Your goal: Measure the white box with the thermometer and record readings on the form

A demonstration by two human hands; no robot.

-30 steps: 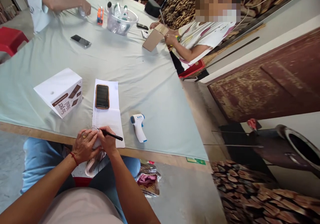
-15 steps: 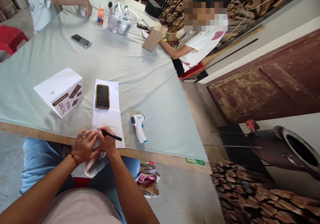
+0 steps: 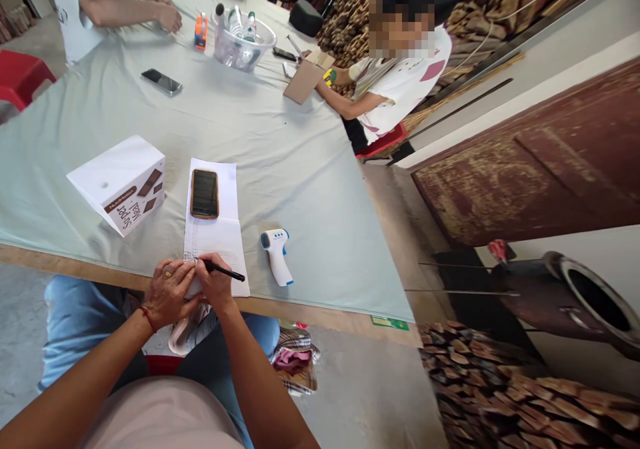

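Writing appears to be in hand: right hand [image 3: 215, 279] pinches black pen [image 3: 226, 271] near 7 o'clock on creased paper sheet [image 3: 227, 235]; left hand [image 3: 173, 290] rests at the pen's 9 o'clock, grip indeterminable; next stroke likely calls for steady paper.

Legible print: the white box [image 3: 117, 165].
"Su-per / Meal" on its side, dark letters on two lines; brown band [image 3: 120, 199] carries smaller pale lettering, blurred. Paper [image 3: 227, 235]: fine marks [image 3: 191, 241], too small to read. Green label [image 3: 389, 322]: illegible.
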